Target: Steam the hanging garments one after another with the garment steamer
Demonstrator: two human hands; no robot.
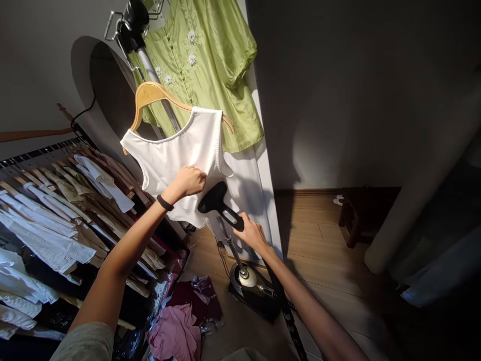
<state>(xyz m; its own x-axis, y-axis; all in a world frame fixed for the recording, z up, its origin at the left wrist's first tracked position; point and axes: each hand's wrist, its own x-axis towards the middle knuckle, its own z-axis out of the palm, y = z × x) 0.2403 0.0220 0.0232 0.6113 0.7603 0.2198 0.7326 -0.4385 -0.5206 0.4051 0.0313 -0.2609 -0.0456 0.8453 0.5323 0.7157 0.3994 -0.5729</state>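
Note:
A white sleeveless top (169,155) hangs from a wooden hanger (152,93) on the pole of a garment steamer. My left hand (191,180), with a dark band at the wrist, is closed against the front of the top; its fingertips are hidden, and it seems to pinch the fabric. My right hand (251,231) grips the handle of a black steamer head (215,198). The head lies at the lower right part of the top, just below my left hand. From the handle a dark hose (287,316) runs down past my right forearm.
Behind the top hangs a green blouse (210,70). The steamer base (251,291) stands on the wooden floor. Packed clothes (67,210) hang on a rack at left. A pink garment (176,331) lies below it. A dark wooden stool (363,210) stands at right.

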